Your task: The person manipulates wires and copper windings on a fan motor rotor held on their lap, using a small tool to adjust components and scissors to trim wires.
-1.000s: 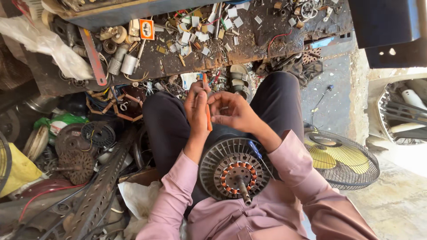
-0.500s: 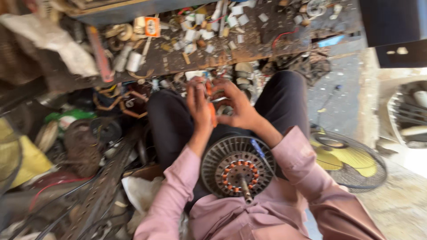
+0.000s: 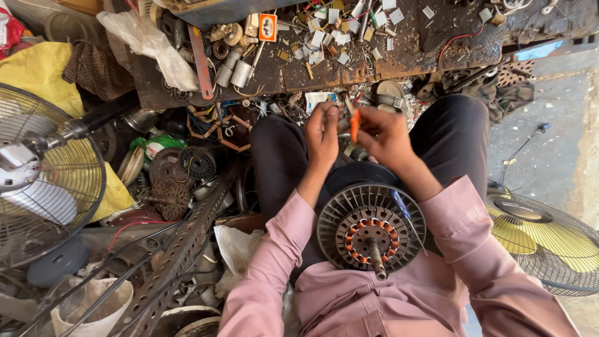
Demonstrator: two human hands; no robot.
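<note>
Both hands up in front of the knees, w/ a small orange tool (image 3: 354,125) between them. Left hand (image 3: 322,134) has fingers curled together, tips pinched on sth small next to the orange piece; can't tell what. Right hand (image 3: 385,134) has fingers bunched and closed around the orange tool, which stands roughly upright.

Fan motor (image 3: 371,228) sits in the lap, just below the wrists: round finned housing, copper windings in a ring, shaft pointing toward the camera. A blue-handled screwdriver (image 3: 402,209) lies across its right rim.

Containers: white bucket (image 3: 93,306) at bottom left, contents not clear. Workbench (image 3: 399,53) across the top is littered w/ small white pieces, cylinders and wires right up to its near edge.

Room to move: tight. Left of the legs is packed w/ scrap, a perforated metal bar (image 3: 181,249) and a fan w/ wire guard (image 3: 43,168). Right side has bare concrete floor (image 3: 543,156), then a yellow-bladed fan (image 3: 543,237) near the right elbow.
</note>
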